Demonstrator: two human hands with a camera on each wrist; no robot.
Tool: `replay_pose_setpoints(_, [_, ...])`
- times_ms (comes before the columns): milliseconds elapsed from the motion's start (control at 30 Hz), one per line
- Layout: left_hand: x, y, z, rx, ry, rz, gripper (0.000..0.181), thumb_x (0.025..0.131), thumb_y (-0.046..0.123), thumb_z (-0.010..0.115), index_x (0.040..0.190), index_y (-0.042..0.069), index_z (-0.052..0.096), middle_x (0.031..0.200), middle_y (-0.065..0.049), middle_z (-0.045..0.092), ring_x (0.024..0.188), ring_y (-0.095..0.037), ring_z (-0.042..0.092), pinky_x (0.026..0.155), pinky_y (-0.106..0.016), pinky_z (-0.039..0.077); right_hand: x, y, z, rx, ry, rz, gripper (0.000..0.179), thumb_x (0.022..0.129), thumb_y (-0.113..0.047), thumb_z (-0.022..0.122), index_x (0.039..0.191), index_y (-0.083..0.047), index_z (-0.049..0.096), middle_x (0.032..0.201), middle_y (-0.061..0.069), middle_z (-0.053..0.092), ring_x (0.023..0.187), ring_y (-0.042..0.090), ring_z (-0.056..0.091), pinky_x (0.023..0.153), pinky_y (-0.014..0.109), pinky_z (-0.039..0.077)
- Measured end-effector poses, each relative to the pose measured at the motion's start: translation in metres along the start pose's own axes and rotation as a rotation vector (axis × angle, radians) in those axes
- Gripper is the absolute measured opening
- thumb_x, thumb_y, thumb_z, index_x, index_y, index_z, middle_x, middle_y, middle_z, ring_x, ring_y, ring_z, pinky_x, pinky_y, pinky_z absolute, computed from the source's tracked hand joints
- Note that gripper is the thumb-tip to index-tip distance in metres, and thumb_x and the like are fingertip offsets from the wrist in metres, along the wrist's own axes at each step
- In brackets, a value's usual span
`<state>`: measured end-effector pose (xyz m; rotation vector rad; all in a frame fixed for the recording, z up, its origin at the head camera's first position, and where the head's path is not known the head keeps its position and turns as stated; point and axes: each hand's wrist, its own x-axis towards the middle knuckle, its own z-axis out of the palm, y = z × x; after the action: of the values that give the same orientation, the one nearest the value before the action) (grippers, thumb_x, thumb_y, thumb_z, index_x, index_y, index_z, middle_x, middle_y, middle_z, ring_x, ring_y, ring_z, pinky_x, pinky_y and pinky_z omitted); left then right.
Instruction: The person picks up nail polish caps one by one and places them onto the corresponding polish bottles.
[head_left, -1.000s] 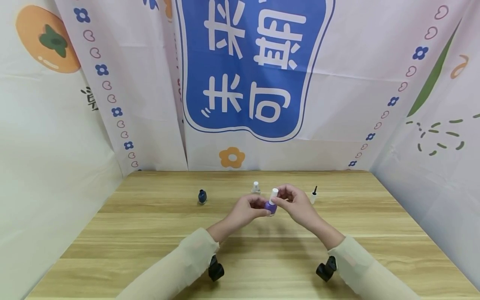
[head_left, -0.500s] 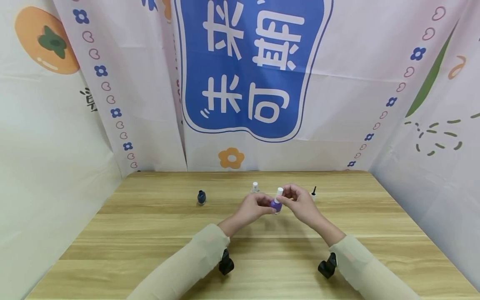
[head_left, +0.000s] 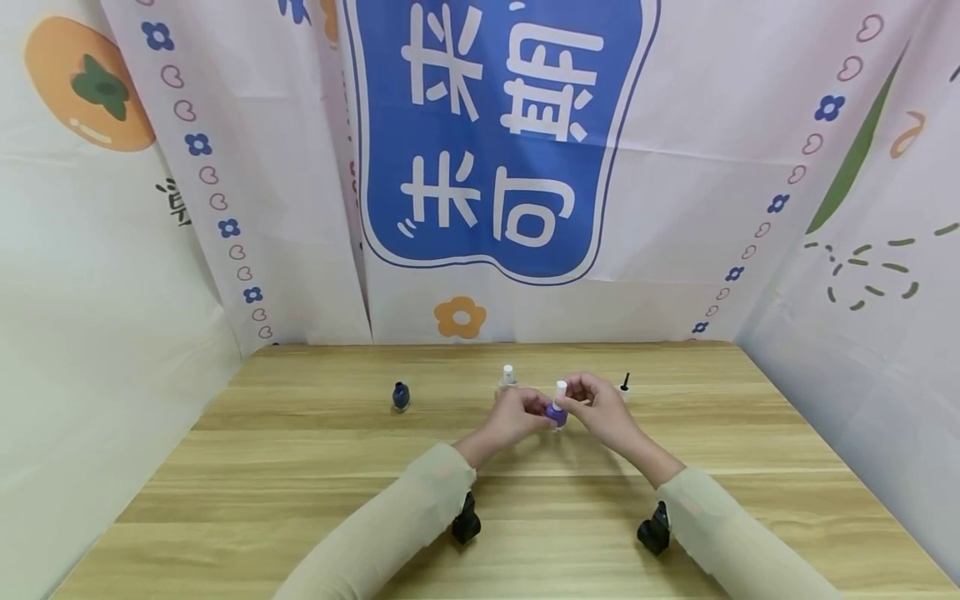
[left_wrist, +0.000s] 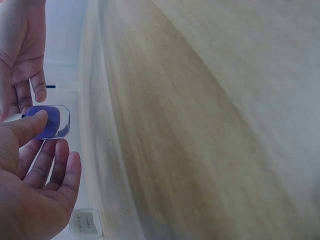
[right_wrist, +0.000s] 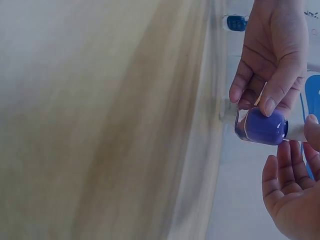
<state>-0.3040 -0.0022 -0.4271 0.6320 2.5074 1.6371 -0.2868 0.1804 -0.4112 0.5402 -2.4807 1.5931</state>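
In the head view my left hand (head_left: 517, 419) holds a purple nail polish bottle (head_left: 556, 415) between thumb and fingers, above the table. My right hand (head_left: 602, 408) pinches its white cap (head_left: 560, 392) from the right. The bottle is tilted slightly. In the right wrist view, a narrow dark band shows between the purple bottle (right_wrist: 265, 127) and the white cap (right_wrist: 296, 131). Behind my left hand stands a clear nail polish bottle with a white cap (head_left: 508, 376), partly hidden. Beyond my right hand a white cap with a dark brush (head_left: 625, 387) stands brush-up.
A dark blue nail polish bottle (head_left: 401, 397), without its cap, stands on the left of the wooden table (head_left: 300, 500). Printed cloth (head_left: 675, 208) hangs at the back and both sides. Each wrist bears a small black camera (head_left: 466, 521).
Both hands with the nail polish bottle have shifted right, the left forearm most, and are now slightly lower than half a second ago. Both grips look the same.
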Motion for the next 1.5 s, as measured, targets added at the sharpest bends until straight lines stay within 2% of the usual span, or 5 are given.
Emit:
replay_pose_setpoints(533, [0.0063, -0.0068, 0.0028, 0.035, -0.011, -0.019, 0.017, 0.077, -0.001, 0.079, 0.093, 0.001, 0.072, 0.08, 0.0, 0.069, 0.073, -0.009, 0.062, 0.068, -0.022, 0.052, 0.0034, 0.0082, 0.004, -0.034, -0.028, 0.036, 0.016, 0.09, -0.008, 0.07, 0.102, -0.001, 0.063, 0.091, 0.005, 0.064, 0.084, 0.02, 0.06, 0.069, 0.028, 0.05])
replay_pose_setpoints(767, [0.0081, -0.0087, 0.0041, 0.048, -0.026, -0.02, 0.016, 0.078, -0.002, 0.079, 0.092, 0.001, 0.072, 0.078, 0.0, 0.068, 0.072, -0.008, 0.061, 0.067, -0.021, 0.051, 0.0025, 0.0111, 0.0051, -0.045, -0.015, -0.013, 0.012, 0.089, -0.008, 0.07, 0.097, -0.003, 0.063, 0.087, 0.004, 0.064, 0.08, 0.018, 0.06, 0.066, 0.027, 0.049])
replay_pose_setpoints(1000, [0.0074, -0.0079, 0.0045, 0.049, -0.038, -0.025, 0.015, 0.077, -0.003, 0.079, 0.09, 0.0, 0.072, 0.077, -0.001, 0.068, 0.072, -0.009, 0.061, 0.067, -0.022, 0.051, 0.0022, 0.008, 0.0039, -0.063, -0.031, 0.05, 0.015, 0.09, -0.008, 0.07, 0.101, -0.001, 0.062, 0.091, 0.007, 0.064, 0.085, 0.021, 0.06, 0.068, 0.026, 0.049])
replay_pose_setpoints(1500, [0.0053, -0.0063, 0.0034, 0.056, -0.043, -0.036, 0.014, 0.078, -0.002, 0.078, 0.091, 0.002, 0.072, 0.079, 0.0, 0.068, 0.074, -0.009, 0.061, 0.069, -0.023, 0.051, 0.0026, 0.0088, 0.0055, -0.082, -0.044, 0.083, 0.014, 0.089, -0.007, 0.07, 0.098, -0.002, 0.061, 0.091, 0.006, 0.063, 0.085, 0.02, 0.06, 0.071, 0.027, 0.051])
